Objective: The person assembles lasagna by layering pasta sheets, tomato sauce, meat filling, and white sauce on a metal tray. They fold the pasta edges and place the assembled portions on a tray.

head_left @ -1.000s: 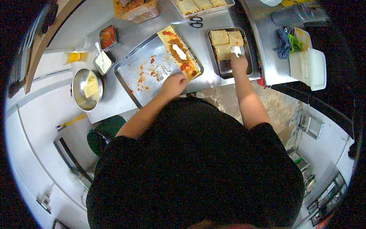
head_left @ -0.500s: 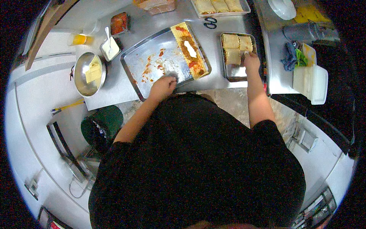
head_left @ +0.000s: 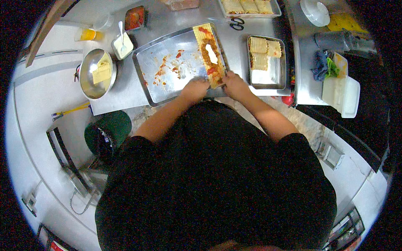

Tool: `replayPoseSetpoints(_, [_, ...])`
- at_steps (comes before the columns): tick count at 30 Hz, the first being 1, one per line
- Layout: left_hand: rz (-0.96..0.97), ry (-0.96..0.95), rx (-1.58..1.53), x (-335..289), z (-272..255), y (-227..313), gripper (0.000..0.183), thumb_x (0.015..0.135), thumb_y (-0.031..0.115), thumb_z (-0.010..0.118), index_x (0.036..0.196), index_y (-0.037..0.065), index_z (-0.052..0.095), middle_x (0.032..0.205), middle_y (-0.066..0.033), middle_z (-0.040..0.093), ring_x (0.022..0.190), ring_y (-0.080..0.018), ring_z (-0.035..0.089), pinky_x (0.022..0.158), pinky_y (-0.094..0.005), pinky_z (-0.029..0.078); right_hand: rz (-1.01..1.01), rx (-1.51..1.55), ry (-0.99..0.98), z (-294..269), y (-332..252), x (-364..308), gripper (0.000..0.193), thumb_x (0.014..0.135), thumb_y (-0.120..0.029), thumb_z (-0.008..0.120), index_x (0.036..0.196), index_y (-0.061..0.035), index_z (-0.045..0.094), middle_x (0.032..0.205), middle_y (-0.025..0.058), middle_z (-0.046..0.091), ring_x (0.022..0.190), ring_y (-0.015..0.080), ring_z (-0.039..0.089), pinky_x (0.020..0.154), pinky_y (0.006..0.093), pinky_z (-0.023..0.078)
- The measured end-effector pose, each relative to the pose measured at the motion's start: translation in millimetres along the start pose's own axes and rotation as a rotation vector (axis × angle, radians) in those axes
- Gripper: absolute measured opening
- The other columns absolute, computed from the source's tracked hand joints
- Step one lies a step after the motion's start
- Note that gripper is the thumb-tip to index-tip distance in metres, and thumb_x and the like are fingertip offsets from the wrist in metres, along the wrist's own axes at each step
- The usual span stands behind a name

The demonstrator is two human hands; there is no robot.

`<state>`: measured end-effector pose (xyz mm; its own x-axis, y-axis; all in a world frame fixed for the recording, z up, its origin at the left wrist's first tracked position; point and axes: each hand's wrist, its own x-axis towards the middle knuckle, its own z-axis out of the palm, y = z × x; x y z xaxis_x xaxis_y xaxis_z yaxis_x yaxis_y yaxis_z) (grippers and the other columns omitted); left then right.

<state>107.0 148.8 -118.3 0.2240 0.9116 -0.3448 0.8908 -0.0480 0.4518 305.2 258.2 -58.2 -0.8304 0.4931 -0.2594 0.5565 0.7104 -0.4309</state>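
Observation:
A long ridged lasagna sheet point(head_left: 204, 31) lies along the right side of a large metal baking tray point(head_left: 146, 54). It carries red sauce, brown filling and a white stripe of cream. My left hand point(head_left: 196, 90) and my right hand point(head_left: 235, 87) are at either side of the sheet's near end, fingers curled in at its edges; the fingertips are partly hidden. Red sauce smears cover the rest of the tray. Right of it, a smaller deep metal pan point(head_left: 272, 79) holds several rolled or folded pasta pieces point(head_left: 259, 60) at its far and left part.
On the left stand a metal bowl point(head_left: 87, 77) with pasta sheets, a white cream tub point(head_left: 127, 51) with a spoon, and a red sauce container point(head_left: 135, 23). Black-handled scissors point(head_left: 237, 24) and a filled pasta tray point(head_left: 251, 14) lie at the back. A white container point(head_left: 349, 96) stands far right.
My right hand has left the smaller pan and come left to the near end of the lasagna sheet. My left hand has shifted right across the tray's near edge to the same sheet.

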Motion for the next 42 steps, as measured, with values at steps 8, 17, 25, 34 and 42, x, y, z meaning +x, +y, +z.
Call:
replayPoseSetpoints(8, [0.136, 0.127, -0.156, -48, -13, -2, 0.033, 0.088, 0.032, 0.066, 0.108, 0.006, 0.063, 0.102, -0.0159, 0.068, 0.103, -0.0377, 0.064, 0.088, -0.0498, 0.052, -0.138, -0.104, -0.259, 31, -20, 0, 0.014, 0.087, -0.018, 0.06, 0.093, -0.0084, 0.068, 0.096, 0.0134, 0.067, 0.093, 0.0326, 0.068, 0.078, 0.0467, 0.055])
replayPoseSetpoints(17, [0.053, 0.107, -0.192, 0, -23, -1, 0.031, 0.089, 0.033, 0.064, 0.084, 0.003, 0.071, 0.085, -0.0226, 0.068, 0.082, -0.0394, 0.067, 0.078, -0.0501, 0.054, -0.166, -0.019, -0.066, 3, -20, 19, 0.016, 0.089, -0.013, 0.053, 0.094, -0.0036, 0.065, 0.095, 0.0192, 0.068, 0.089, 0.0362, 0.069, 0.078, 0.0482, 0.055])
replayPoseSetpoints(25, [-0.082, 0.248, -0.159, 63, -82, -46, 0.021, 0.085, 0.024, 0.065, 0.085, 0.003, 0.069, 0.086, -0.0218, 0.069, 0.081, -0.0408, 0.067, 0.077, -0.0501, 0.053, -0.001, -0.172, 0.139, -30, -14, 90, 0.019, 0.087, -0.012, 0.056, 0.1, -0.0014, 0.064, 0.104, 0.0202, 0.068, 0.096, 0.0373, 0.068, 0.079, 0.0475, 0.057])
replayPoseSetpoints(34, [-0.282, 0.535, -0.321, 44, -77, -21, 0.026, 0.082, 0.014, 0.063, 0.103, -0.001, 0.065, 0.105, -0.0261, 0.064, 0.098, -0.0431, 0.064, 0.087, -0.0499, 0.053, -0.116, -0.325, 0.243, 25, -32, 44, 0.056, 0.084, -0.012, 0.058, 0.136, 0.0052, 0.048, 0.138, 0.0224, 0.048, 0.128, 0.0377, 0.049, 0.105, 0.0438, 0.047])
replayPoseSetpoints(42, [-0.071, 0.53, -0.207, 7, -45, 14, 0.056, 0.081, 0.005, 0.059, 0.135, -0.005, 0.046, 0.136, -0.0271, 0.048, 0.122, -0.044, 0.053, 0.103, -0.0465, 0.047, -0.132, -0.466, 0.275, 47, -23, 60, 0.052, 0.085, -0.011, 0.055, 0.133, 0.0093, 0.048, 0.132, 0.0252, 0.049, 0.124, 0.0381, 0.05, 0.108, 0.0424, 0.045])
